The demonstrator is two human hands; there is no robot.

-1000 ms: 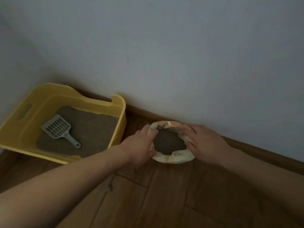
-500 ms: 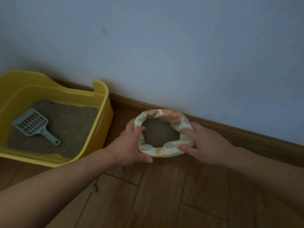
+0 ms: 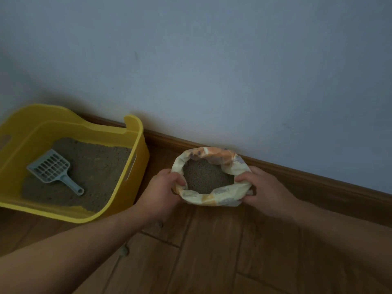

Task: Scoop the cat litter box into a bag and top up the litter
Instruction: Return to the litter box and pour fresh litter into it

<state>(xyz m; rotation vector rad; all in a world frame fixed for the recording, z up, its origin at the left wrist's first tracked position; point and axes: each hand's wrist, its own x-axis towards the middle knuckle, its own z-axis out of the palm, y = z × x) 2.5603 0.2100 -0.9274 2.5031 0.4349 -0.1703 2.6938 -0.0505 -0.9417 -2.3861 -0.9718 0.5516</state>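
A yellow litter box (image 3: 139,145) stands on the floor at the left, against the wall, with grey-brown litter inside. A pale grey slotted scoop (image 3: 53,169) lies on that litter, handle pointing toward me. Right of the box sits a cream and orange litter bag (image 3: 214,197) with a rolled-down rim, its open mouth showing grey litter. My left hand (image 3: 162,194) grips the bag's left rim, thumb hooked over the edge. My right hand (image 3: 263,192) grips the right rim the same way.
A pale wall rises behind everything, with a wooden baseboard (image 3: 318,177) running along its foot. The wooden plank floor (image 3: 212,251) extends toward me under my forearms. A small dark speck (image 3: 124,251) lies on the floor near my left forearm.
Both hands have closed more firmly on the bag's rim, thumbs now hooked over the edge. The view has shifted slightly, so the bag and box sit a little differently in frame.
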